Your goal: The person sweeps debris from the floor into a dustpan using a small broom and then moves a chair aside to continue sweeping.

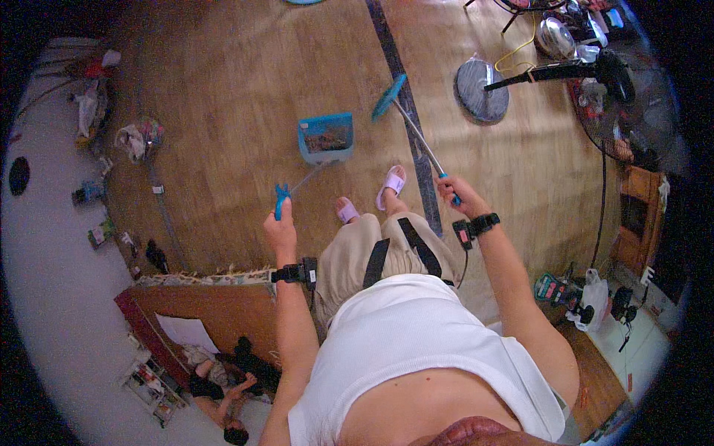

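My left hand (281, 226) grips the blue handle (280, 202) of a long-handled dustpan. The dustpan's blue pan (326, 120) rests on the wood-look floor ahead of my feet, with dark debris (325, 141) inside it. In my right hand (461, 195) is the grip of a broom, whose thin metal stick (419, 137) slants forward and to the left. The blue broom head (389, 98) lies right of the pan and apart from it, near a dark floor strip (409, 89). Both wrists wear black straps with small devices.
A pedestal fan with a round base (481, 92) stands at the right, near a yellow cord (513, 53). Plastic bags (131, 140) lie on the left floor. A wooden partition (217, 312) is at lower left, with another person (226, 390) beyond it. A white bag (594, 298) sits lower right.
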Tool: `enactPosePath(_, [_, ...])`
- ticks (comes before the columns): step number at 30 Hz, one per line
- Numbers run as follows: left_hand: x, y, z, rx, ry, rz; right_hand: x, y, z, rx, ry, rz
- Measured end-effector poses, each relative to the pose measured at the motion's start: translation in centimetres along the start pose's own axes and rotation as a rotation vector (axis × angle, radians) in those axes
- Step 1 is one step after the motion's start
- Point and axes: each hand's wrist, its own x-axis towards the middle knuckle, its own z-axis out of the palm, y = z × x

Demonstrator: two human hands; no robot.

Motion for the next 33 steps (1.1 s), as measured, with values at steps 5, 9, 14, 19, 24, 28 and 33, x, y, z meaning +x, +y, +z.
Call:
enactPosePath(5, [-0.6, 0.7, 1.4, -0.206, 0.055, 0.021, -0.2, -0.3, -1.2, -0.048, 0.006, 0.04])
enactPosePath(9, [-1.6, 1.3, 1.7, -0.16, 0.122, -0.039, 3.0, -2.8, 3.8, -0.036, -0.01, 0.046])
enactPosePath(14, [-2.6, 1.1, 2.2, -0.124, 0.109, -0.093, 11.1, -8.8, 4.9, 0.025, -0.198, 0.078])
enactPosePath(19, [-3.7, 2.1, 1.1, -0.183, 0.095, -0.138, 12.5, -10.3, 3.2, 0.141, -0.236, 0.083])
enactPosePath(24, [-4.3, 1.4, 1.0, -0.081, 0.201, -0.058, 4.4, -5.7, -1.4, -0.04, -0.2, 0.03])
enactPosePath(28, [-4.1, 0.6, 0.9, -0.094, 0.16, -0.086, 0.1, -1.1, -2.3, -0.158, 0.027, 0.077])
enactPosePath(33, [-3.7, -1.1, 0.7, -0.096, 0.136, -0.096, 2.8, 0.9, 1.8, -0.24, -0.023, 0.096])
